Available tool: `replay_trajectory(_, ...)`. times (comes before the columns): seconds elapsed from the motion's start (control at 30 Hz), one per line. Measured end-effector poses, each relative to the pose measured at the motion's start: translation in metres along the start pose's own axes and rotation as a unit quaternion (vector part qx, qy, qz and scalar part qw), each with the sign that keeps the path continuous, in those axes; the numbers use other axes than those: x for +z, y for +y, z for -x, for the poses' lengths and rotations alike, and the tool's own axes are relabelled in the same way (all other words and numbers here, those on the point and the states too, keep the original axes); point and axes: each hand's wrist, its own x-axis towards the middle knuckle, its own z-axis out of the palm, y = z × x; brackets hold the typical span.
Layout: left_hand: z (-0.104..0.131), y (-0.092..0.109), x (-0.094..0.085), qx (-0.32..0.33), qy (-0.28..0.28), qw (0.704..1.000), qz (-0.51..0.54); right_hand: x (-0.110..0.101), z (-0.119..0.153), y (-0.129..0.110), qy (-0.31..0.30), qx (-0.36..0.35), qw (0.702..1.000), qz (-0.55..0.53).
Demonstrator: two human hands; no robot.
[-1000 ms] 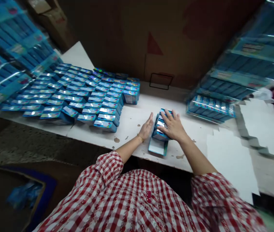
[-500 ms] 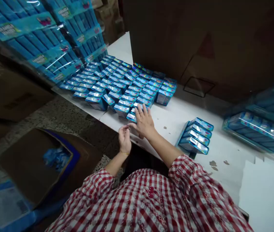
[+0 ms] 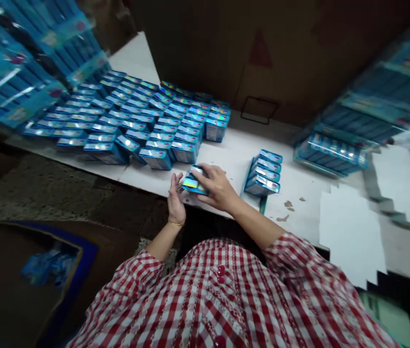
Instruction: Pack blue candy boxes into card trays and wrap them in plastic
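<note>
My right hand (image 3: pixel 218 187) is closed around small blue boxes (image 3: pixel 191 184) with shiny ends, seemingly two, held at the front edge of the table. Just left of them my left hand (image 3: pixel 176 199) is upright with fingers stretched, its fingertips close to the boxes; whether they touch I cannot tell. Behind both hands stand packed rows of similar blue boxes (image 3: pixel 156 157). To the right, several more boxes stand in a row in an open blue tray (image 3: pixel 247 176).
Wrapped stacks of blue packs rise at the left (image 3: pixel 34 58) and the right (image 3: pixel 335 150). White cardboard sheets (image 3: pixel 349 232) lie at the right. A large brown carton (image 3: pixel 205 48) stands behind. Below left is an open carton (image 3: pixel 5 270) with blue scraps.
My right hand has taken boxes from the front of the rows and drawn them toward me. My left hand has opened beside them. The view has swung right.
</note>
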Motion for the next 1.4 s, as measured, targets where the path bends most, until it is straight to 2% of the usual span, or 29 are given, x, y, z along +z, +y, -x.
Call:
replay_trajectory(0.07, 0.019, 0.003, 0.018, 0.006, -0.030, 0.999, -0.036, -0.027, 0.054, 0.005, 0.055, 0.034, 0.998, -0.016)
replay_trajectory(0.17, 0.044, 0.002, 0.054, 0.033, -0.151, 0.980, -0.123, -0.053, 0.124, 0.018, 0.118, 0.112, 0.987, 0.007)
replay_trajectory(0.23, 0.055, -0.002, 0.079, 0.064, -0.214, 0.962, -0.159, -0.055, 0.151, 0.032, 0.138, 0.147, 0.979, 0.026)
replay_trajectory(0.3, 0.060, -0.007, 0.097, 0.085, -0.243, 0.949, -0.184, -0.050, 0.164, 0.045, 0.142, 0.153, 0.977, 0.040)
replay_trajectory(0.43, 0.062, -0.014, 0.111, 0.094, -0.266, 0.937, -0.207, -0.036, 0.166, 0.058, 0.125, 0.140, 0.979, 0.073)
replay_trajectory(0.6, 0.063, -0.016, 0.110, 0.057, -0.243, 0.943, -0.219, -0.034, 0.162, 0.054, 0.108, 0.121, 0.980, 0.117)
replay_trajectory(0.7, 0.065, -0.016, 0.110, 0.076, -0.251, 0.937, -0.230, -0.034, 0.164, 0.048, 0.097, 0.111, 0.980, 0.132)
replay_trajectory(0.87, 0.061, -0.021, 0.114, 0.169, -0.306, 0.903, -0.249, -0.029, 0.170, 0.043, 0.136, 0.109, 0.974, 0.142)
replay_trajectory(0.97, 0.052, -0.024, 0.117, 0.174, -0.362, 0.877, -0.262, -0.027, 0.166, 0.050, 0.145, 0.098, 0.976, 0.131)
replay_trajectory(1.0, 0.050, -0.026, 0.117, 0.172, -0.365, 0.876, -0.266, -0.027, 0.163, 0.053, 0.136, 0.093, 0.978, 0.126)
replay_trajectory(1.1, 0.047, -0.029, 0.117, 0.161, -0.327, 0.897, -0.249, -0.025, 0.154, 0.063, 0.106, 0.066, 0.985, 0.120)
replay_trajectory(1.2, 0.049, -0.030, 0.115, 0.150, -0.337, 0.903, -0.219, -0.021, 0.154, 0.070, 0.090, 0.054, 0.987, 0.124)
replay_trajectory(1.3, 0.048, -0.030, 0.112, 0.127, -0.341, 0.902, -0.231, -0.022, 0.164, 0.073, 0.082, 0.102, 0.981, 0.144)
replay_trajectory(1.4, 0.043, -0.026, 0.111, 0.090, -0.344, 0.906, -0.229, -0.031, 0.168, 0.064, 0.052, 0.139, 0.976, 0.158)
